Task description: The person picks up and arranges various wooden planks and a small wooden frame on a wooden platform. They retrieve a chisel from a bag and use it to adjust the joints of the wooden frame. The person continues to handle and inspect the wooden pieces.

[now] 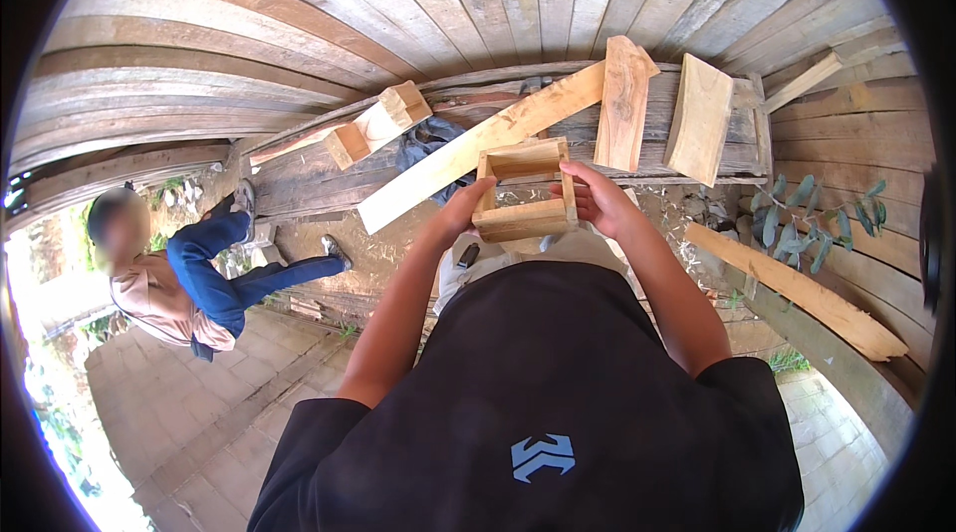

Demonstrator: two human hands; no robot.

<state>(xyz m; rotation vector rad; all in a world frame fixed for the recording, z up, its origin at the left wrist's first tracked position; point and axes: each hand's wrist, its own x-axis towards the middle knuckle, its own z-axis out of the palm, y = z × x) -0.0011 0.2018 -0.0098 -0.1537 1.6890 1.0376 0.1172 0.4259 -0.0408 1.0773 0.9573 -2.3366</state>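
Observation:
Between my hands is a small rectangular wooden frame (pixel 528 223), open through its middle, held in front of my waist. My left hand (pixel 464 207) is closed on its left side. On the opposite side, my right hand (pixel 597 201) grips the right wall, with the thumb near the upper corner. Just beyond the frame, a long pale board (pixel 478 141) lies slantwise over the workbench (pixel 309 188). Under that board a dark blue cloth (pixel 428 141) is bunched up.
A wooden piece with raised end blocks (pixel 378 129) lies on the bench's left. Two short boards, one reddish (pixel 624 104) and one pale (pixel 700 119), are at right. A person (pixel 189 273) sits at the left. A long plank (pixel 797 288) leans beside a leafy branch (pixel 812 218).

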